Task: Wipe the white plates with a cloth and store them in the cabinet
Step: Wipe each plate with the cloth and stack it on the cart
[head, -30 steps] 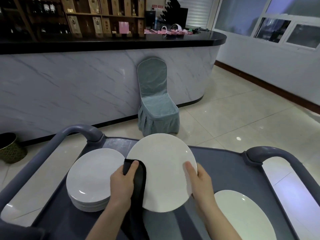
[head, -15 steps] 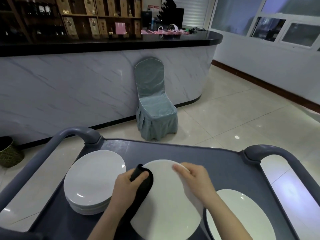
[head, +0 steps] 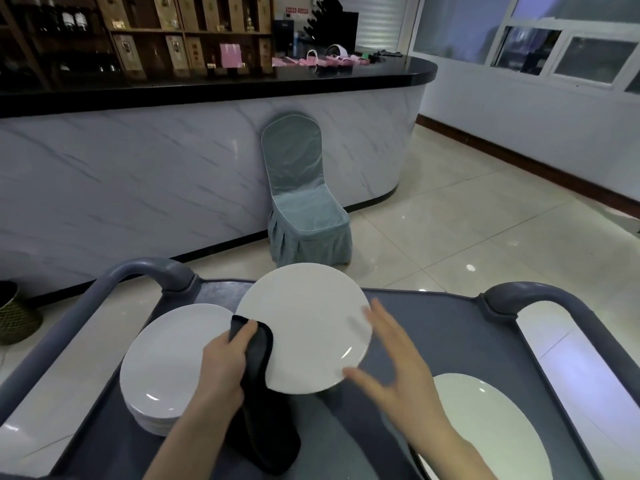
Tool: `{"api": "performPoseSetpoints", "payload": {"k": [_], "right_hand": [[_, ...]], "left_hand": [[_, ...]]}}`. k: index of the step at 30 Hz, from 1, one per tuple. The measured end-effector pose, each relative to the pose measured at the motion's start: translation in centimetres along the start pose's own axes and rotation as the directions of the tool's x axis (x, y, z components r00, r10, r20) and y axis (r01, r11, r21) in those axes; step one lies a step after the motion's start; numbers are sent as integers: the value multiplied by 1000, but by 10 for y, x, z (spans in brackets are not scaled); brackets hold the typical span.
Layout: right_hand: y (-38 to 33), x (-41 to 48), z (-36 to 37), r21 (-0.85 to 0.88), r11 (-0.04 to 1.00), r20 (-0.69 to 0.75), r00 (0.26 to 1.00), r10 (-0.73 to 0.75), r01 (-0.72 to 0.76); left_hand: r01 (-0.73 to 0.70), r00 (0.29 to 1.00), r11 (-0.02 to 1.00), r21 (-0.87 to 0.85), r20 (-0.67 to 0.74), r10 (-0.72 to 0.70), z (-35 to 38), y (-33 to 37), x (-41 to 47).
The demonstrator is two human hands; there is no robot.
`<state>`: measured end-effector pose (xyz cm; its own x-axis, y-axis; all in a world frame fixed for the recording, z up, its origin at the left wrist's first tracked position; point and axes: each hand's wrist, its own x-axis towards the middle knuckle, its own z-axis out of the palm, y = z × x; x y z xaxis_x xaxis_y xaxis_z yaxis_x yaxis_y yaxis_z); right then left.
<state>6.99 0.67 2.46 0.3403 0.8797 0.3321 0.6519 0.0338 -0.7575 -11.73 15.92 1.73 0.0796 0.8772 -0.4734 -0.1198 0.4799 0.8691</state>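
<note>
I hold a white plate (head: 304,323) tilted up over the grey cart (head: 450,327). My left hand (head: 221,368) pinches the plate's left rim through a black cloth (head: 259,358), which hangs down below it. At the plate's right rim is my right hand (head: 398,372), blurred, with fingers spread; I cannot tell whether it touches the rim. A stack of white plates (head: 173,358) sits on the cart at the left. One more white plate (head: 485,420) lies at the right. No cabinet is in sight.
The cart has raised grey handles at the left (head: 152,268) and right (head: 540,296). Beyond it a covered blue-grey chair (head: 304,202) stands against a marble-fronted bar counter (head: 138,174). A woven bin (head: 14,313) sits on the tiled floor at the far left.
The plate dropped low and flat half a second ago and is now lifted and tilted up again. My right hand has come off its grip on the rim and spread its fingers.
</note>
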Motion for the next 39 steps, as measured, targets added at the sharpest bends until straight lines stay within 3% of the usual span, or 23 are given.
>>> {"api": "performPoseSetpoints", "payload": {"k": [1,2,3,5,7,10,12,14,16,17,19,21,23,25,27,28,30,31,32,34,38,39], "right_hand": [[3,0,-2,-235,945,131,971,-200,226],[4,0,-2,-393,818,264,904,-337,420],[5,1,0,-463,698,364,835,-412,546],[2,2,8,-476,584,446,752,-485,658],[-3,0,12,-458,587,443,744,-501,668],[-13,0,15,-343,776,340,841,-422,528],[-21,-1,19,-175,933,292,922,-255,314],[-32,-2,25,3,997,245,967,-76,78],[-42,-4,32,91,995,152,988,21,-36],[-45,-4,34,141,987,100,993,63,-76],[-49,-2,38,271,946,28,984,178,-179],[-51,8,36,371,878,-44,939,340,-301],[-49,23,32,486,774,-76,863,499,-405],[-49,33,27,549,697,-68,807,587,-461],[-51,34,29,534,691,-74,787,612,-487],[-53,31,30,517,698,-86,781,619,-496],[-59,19,35,474,742,-115,802,586,-474],[-62,13,37,455,769,-125,823,554,-449],[-63,10,38,440,788,-129,838,531,-431],[-62,12,35,440,786,-125,838,532,-434],[-52,33,29,483,712,-86,782,617,-509],[-51,35,28,500,696,-71,776,627,-516]], "left_hand": [[19,999,999,26,36,-20,-2,4,2],[35,997,997,75,69,-40,-3,7,4],[40,994,991,128,99,-53,-3,11,5],[30,991,980,196,126,-55,-1,13,5],[54,992,983,174,106,-74,3,15,2],[153,984,988,24,92,-155,16,17,-6],[207,969,977,-52,152,-197,30,14,-18],[259,941,965,-34,234,-245,44,5,-28],[279,913,959,40,300,-278,59,-3,-38],[173,931,981,86,310,-191,64,-7,-39],[-224,953,960,167,244,180,74,-8,-43],[-486,865,840,241,268,423,80,-14,-52],[-651,755,672,354,391,525,81,-37,-60],[-718,694,548,429,498,520,78,-60,-61],[-754,656,460,468,552,514,76,-68,-52],[-752,656,506,421,550,517,77,-63,-48],[-613,750,744,267,495,440,78,-43,-43],[-534,791,816,219,469,393,78,-37,-39],[-548,791,804,231,456,408,78,-34,-38],[-664,732,672,329,470,494,76,-35,-44],[-850,523,420,317,606,600,71,-55,-63],[-866,495,397,303,632,596,72,-55,-61]]}}
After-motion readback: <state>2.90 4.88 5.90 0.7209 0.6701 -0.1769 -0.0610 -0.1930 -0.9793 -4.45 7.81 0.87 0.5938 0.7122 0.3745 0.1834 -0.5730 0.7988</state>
